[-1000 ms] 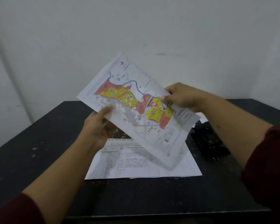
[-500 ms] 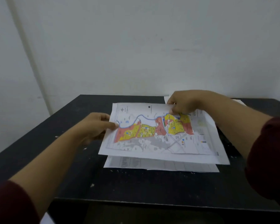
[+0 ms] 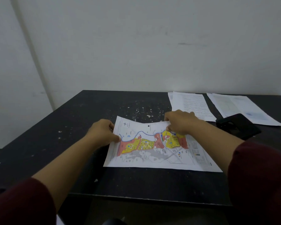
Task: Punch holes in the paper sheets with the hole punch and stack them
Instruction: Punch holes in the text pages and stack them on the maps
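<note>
A sheet printed with a coloured map [image 3: 154,148] lies flat on the black table [image 3: 71,127], covering the sheets beneath it. A punched hole shows near its far edge. My left hand [image 3: 102,135] pinches its left edge, thumb on top. My right hand [image 3: 180,122] pinches its far edge near the middle, where the paper bows up a little. The black hole punch [image 3: 237,127] sits to the right of my right hand, apart from the map sheet.
Two piles of printed sheets lie at the back right: one [image 3: 191,104] just behind my right hand, another [image 3: 243,109] further right, partly under the punch. White specks dot the tabletop. A white wall stands right behind the table.
The map sheet has come down from the air and now lies flat on the pile, fully covering it. Both hands lowered with it and keep their hold on its edges.
</note>
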